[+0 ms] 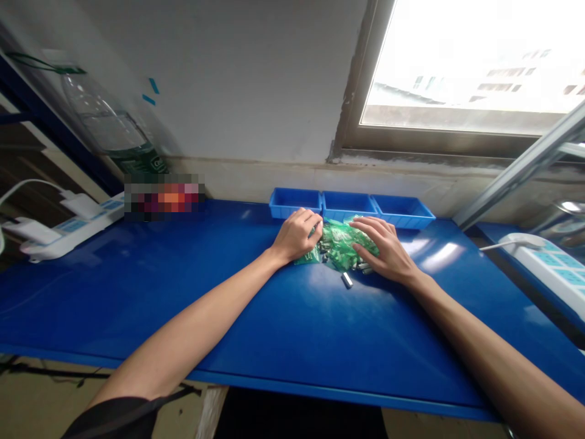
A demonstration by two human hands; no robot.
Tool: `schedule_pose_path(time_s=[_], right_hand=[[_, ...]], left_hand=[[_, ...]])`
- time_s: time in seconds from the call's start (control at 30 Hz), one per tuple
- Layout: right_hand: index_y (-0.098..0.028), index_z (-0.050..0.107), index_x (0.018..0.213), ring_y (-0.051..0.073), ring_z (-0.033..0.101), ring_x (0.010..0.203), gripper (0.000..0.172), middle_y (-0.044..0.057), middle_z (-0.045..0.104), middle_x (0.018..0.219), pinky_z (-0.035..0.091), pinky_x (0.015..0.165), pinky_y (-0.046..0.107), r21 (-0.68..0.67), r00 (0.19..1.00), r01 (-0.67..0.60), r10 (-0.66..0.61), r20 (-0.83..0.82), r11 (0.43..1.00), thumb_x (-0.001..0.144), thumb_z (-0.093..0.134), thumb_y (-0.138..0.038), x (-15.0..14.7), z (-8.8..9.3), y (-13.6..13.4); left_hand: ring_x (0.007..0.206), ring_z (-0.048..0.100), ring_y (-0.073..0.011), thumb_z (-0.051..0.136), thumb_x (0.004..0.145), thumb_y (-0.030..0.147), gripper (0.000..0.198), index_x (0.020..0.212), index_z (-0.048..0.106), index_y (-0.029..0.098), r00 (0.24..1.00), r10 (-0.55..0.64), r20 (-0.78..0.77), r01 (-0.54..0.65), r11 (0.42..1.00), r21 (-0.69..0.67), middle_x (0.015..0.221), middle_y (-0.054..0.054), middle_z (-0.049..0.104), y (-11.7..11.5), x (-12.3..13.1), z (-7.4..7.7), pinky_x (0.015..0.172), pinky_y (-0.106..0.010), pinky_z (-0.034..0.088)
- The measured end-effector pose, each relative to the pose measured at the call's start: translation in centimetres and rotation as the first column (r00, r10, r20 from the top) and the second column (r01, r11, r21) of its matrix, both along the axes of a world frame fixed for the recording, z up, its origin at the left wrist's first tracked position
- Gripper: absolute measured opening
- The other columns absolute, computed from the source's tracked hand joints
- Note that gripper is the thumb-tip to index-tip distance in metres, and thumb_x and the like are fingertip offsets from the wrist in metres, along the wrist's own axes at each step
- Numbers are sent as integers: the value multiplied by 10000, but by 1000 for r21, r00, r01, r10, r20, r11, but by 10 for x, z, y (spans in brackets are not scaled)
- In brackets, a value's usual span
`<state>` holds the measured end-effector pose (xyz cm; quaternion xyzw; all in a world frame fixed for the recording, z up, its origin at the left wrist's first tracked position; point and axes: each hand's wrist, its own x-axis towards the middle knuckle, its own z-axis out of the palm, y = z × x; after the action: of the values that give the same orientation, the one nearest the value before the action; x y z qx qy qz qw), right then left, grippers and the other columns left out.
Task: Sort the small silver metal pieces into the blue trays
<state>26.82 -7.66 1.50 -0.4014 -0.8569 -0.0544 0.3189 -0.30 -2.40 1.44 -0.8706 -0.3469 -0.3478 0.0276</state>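
Note:
A crumpled green plastic bag (340, 241) lies on the blue table, with small metal pieces spilling out around and beneath it. My left hand (299, 235) is curled at the bag's left side, its fingers closed on the green plastic; the fingertips are partly hidden. Over the right side of the bag rests my right hand (384, 249), fingers stretched out and thumb apart, touching the plastic. One short silver metal cylinder (347, 280) sits apart, nearer to me than the bag. Just behind my hands, three blue trays (350, 207) stand side by side.
The blue tabletop (219, 256) runs up to the wall below a window (457, 79). A white power strip (77, 228) with plugs and a large plastic bottle (107, 122) stand at left. Another power strip (553, 265) lies at right, near a slanted metal bar (516, 167).

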Motion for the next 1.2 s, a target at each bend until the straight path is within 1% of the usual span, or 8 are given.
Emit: schedule_pose_path(time_s=[0.23,0.4,0.53,0.63,0.73,0.83,1.0,1.2], right_hand=[[-302,521,1498,363,551,1350,486,112,627,1450,421,1110,573,4,1000,-2,2,8,1000,1023,551,-404,1,-2,2],[-301,525,1489,358,551,1352,475,115,629,1446,422,1112,576,-2,1000,-4,4,0,1000,1025,557,-400,2,-3,2],[-310,526,1490,356,546,1354,474,108,631,1442,426,1111,578,-30,1000,1,-1,-2,1000,1026,547,-405,1,-4,2],[-302,523,1489,348,545,1354,468,110,632,1439,423,1119,570,-28,1000,4,-4,-3,1000,1031,543,-394,1,-3,1],[-307,515,1498,347,554,1347,474,111,637,1433,427,1114,568,-30,1000,2,-2,0,1000,1030,540,-384,0,-2,0],[-312,515,1497,343,561,1342,474,106,644,1425,433,1108,561,-23,1000,-2,2,-2,1000,1028,541,-376,-1,-1,0],[-291,530,1478,339,564,1334,452,114,647,1416,438,1104,554,-25,1000,-3,3,6,1000,1035,533,-383,0,-1,1],[-304,524,1496,350,567,1330,468,110,651,1415,443,1096,573,-38,1000,-2,2,4,999,1036,521,-393,0,-1,1]], left_hand=[[908,627,-227,508,1004,221,180,931,666,179,996,82,-32,-83,996,-39,927,-85,675,3,0,-5,875,-366,523],[903,642,-215,525,991,216,174,911,674,176,998,37,47,-33,996,-78,920,-79,688,8,0,-3,856,-349,530],[788,648,-182,538,987,255,198,931,708,171,997,-49,59,58,984,-168,872,-62,705,18,-2,15,766,-314,524],[804,679,-182,578,963,287,207,976,755,181,992,-124,-36,110,956,-274,903,-57,746,25,-9,36,762,-297,524],[876,709,-196,640,923,326,234,1049,780,187,974,-153,-167,82,926,-368,991,-68,775,28,-20,54,805,-288,534],[969,718,-217,736,849,369,348,1149,773,197,936,-176,-305,27,900,-436,1098,-74,781,31,-31,65,805,-264,535],[988,721,-239,810,761,286,494,1242,744,196,896,-159,-414,-34,906,-422,1151,-88,770,34,-36,62,795,-261,540],[841,713,-210,839,688,216,562,1241,739,193,933,-147,-330,3,918,-398,1071,-87,741,34,-31,56,686,-251,541]])
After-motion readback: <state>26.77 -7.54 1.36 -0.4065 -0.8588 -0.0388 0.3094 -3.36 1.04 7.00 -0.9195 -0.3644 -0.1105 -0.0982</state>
